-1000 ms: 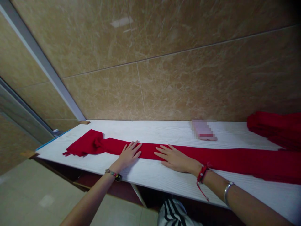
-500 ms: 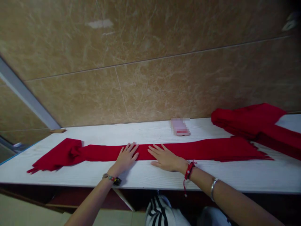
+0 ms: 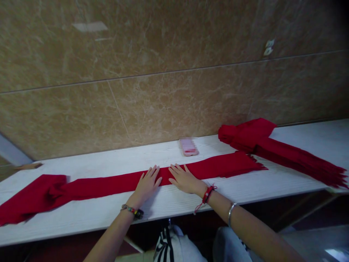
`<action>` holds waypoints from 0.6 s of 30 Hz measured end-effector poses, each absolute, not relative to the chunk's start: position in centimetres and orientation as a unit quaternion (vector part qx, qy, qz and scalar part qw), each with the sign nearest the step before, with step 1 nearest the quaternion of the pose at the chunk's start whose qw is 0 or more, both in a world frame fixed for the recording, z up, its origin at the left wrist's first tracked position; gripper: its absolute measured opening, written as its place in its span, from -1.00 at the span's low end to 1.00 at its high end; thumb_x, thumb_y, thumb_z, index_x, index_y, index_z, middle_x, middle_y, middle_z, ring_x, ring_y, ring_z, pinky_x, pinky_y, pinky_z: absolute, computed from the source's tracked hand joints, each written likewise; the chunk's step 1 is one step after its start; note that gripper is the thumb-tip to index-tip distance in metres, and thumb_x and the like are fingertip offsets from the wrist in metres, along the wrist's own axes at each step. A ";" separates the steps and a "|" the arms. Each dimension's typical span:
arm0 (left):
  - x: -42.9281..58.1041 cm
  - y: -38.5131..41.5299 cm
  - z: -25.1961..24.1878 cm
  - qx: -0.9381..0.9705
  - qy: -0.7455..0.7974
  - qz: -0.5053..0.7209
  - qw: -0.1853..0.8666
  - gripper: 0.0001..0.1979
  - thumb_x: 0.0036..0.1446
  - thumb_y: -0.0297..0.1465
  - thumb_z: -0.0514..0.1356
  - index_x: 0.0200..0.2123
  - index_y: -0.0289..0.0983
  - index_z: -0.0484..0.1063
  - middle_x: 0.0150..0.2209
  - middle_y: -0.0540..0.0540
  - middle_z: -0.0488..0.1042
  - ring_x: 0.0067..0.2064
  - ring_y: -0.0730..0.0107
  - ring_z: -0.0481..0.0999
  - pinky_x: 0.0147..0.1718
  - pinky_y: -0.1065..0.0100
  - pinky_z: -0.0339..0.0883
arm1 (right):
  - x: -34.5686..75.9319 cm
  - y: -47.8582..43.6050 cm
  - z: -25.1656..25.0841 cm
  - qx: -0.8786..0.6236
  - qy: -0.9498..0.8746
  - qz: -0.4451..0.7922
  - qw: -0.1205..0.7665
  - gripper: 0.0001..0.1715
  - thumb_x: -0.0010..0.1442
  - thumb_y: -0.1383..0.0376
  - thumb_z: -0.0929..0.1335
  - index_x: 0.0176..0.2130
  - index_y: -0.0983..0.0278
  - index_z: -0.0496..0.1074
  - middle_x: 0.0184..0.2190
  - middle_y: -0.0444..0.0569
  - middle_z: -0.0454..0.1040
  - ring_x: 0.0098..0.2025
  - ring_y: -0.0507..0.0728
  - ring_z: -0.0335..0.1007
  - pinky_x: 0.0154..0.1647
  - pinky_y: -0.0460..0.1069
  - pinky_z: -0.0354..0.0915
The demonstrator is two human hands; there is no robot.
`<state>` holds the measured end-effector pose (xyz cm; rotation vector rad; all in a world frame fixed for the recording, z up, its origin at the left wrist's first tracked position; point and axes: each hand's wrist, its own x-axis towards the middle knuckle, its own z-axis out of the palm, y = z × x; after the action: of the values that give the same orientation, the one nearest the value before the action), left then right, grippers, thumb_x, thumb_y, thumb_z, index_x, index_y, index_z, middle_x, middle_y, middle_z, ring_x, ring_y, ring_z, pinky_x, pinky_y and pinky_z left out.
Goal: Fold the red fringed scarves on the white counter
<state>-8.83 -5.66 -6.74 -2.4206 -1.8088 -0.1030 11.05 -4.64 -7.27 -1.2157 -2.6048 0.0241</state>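
Observation:
A long red scarf point(image 3: 106, 186) with fringed ends lies lengthwise along the white tabletop point(image 3: 169, 202). Its left part is bunched and twisted, while the middle and right stretch are flat. My left hand point(image 3: 148, 183) rests palm down on the middle of the scarf, fingers spread. Just to its right, my right hand point(image 3: 185, 179) also lies flat on the cloth with the fingers apart. A narrow strip of scarf shows between the two hands. Neither hand grips the fabric.
More red fringed scarves point(image 3: 294, 156) lie in a folded heap at the right, against the tiled wall point(image 3: 174, 98). A pink phone point(image 3: 188, 146) sits behind my hands near the wall. A small wooden piece point(image 3: 28, 166) is at the far left. Wall sockets point(image 3: 268, 47) are at upper right.
The view has swung to the right, so more of the scarf heap shows. My hands have moved slightly closer together on the scarf, both still flat.

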 end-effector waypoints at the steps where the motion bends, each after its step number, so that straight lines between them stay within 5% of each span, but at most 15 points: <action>1: -8.7 -5.6 -7.0 -0.794 -0.605 -0.028 0.050 -0.52 0.20 -0.24 -0.18 0.17 -0.25 0.01 0.21 -0.11 -0.02 0.21 0.20 -0.03 0.07 0.06 0.01 | 11.3 -4.5 -7.6 -0.423 -0.896 0.005 0.130 -0.39 0.24 0.12 0.03 0.18 0.38 0.00 0.20 0.10 -0.03 0.22 0.26 -0.19 0.13 0.27 -0.13; 11: -9.1 -5.4 -7.3 -0.779 -0.625 0.004 0.041 -0.50 0.19 -0.23 -0.19 0.19 -0.22 -0.04 0.23 -0.08 -0.08 0.23 0.18 -0.10 0.09 0.02 -0.07 | 24.1 -3.9 -7.9 -0.539 -0.835 -0.104 0.043 -0.45 0.22 0.16 0.07 0.13 0.33 0.13 0.15 0.11 0.10 0.18 0.30 -0.08 0.11 0.32 -0.16; 18: -9.1 -5.0 -7.1 -0.770 -0.637 0.027 0.024 -0.49 0.18 -0.28 -0.20 0.19 -0.25 -0.07 0.23 -0.10 -0.10 0.23 0.14 -0.11 0.07 -0.03 -0.05 | 32.6 -3.3 -7.5 -0.573 -0.808 -0.134 0.031 -0.48 0.23 0.27 0.01 0.13 0.33 0.11 0.14 0.16 0.12 0.16 0.27 -0.01 0.04 0.32 -0.01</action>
<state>-9.15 -4.97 -7.08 -2.3828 -1.9718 0.0821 32.59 -3.29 -7.47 -1.7646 -2.4887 -0.4130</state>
